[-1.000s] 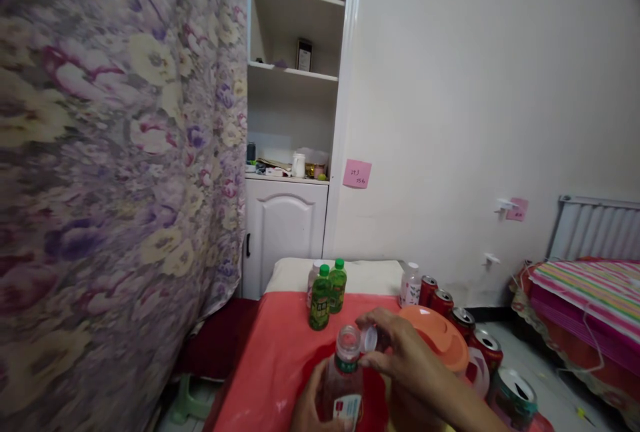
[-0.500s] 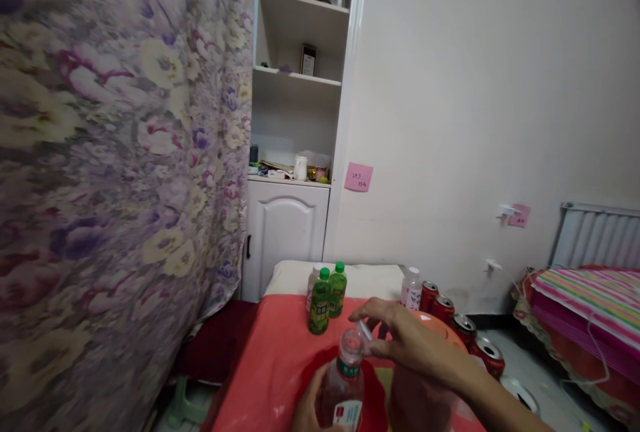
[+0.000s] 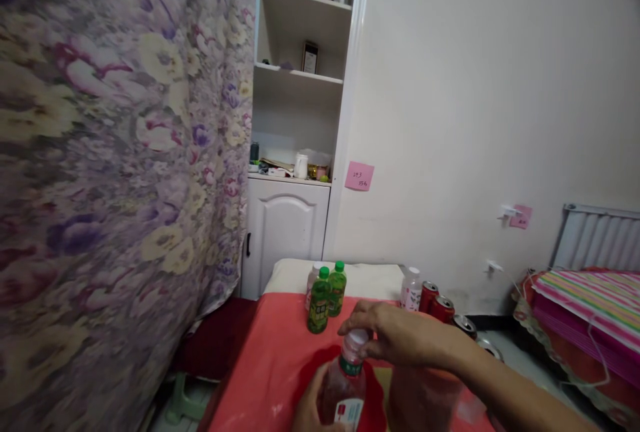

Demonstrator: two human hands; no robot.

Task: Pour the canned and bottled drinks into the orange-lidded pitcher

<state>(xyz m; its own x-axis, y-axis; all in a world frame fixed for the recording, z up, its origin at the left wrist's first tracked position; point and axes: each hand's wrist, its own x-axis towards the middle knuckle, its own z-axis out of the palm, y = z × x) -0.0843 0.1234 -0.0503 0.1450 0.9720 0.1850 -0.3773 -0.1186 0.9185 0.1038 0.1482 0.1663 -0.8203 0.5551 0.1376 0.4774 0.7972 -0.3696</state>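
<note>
My left hand [image 3: 311, 404] is wrapped round a clear plastic bottle [image 3: 341, 389] with a green neck band and a white-and-red label. The bottle stands nearly upright, low in the view. Over its mouth, my right hand [image 3: 395, 333] grips a whitish bottle cap [image 3: 357, 336] with fingers and thumb. The cap sits on the mouth; whether it is threaded I cannot tell. Behind the bottle is a red dish or tray [image 3: 377, 389], partly hidden. Two green-capped bottles [image 3: 319, 305] with green labels stand further back, before a pinkish white-capped bottle [image 3: 311, 285].
A red cloth [image 3: 265, 352] covers the table. Another white-capped bottle [image 3: 411, 290] and several red cans [image 3: 443, 309] line the right side. Below my right forearm stands a translucent container [image 3: 425, 395]. A floral curtain [image 3: 125, 152] hangs at left.
My right hand has moved left and down, bringing the cap from beside the bottle's mouth onto it. My left hand still holds the bottle in nearly the same place.
</note>
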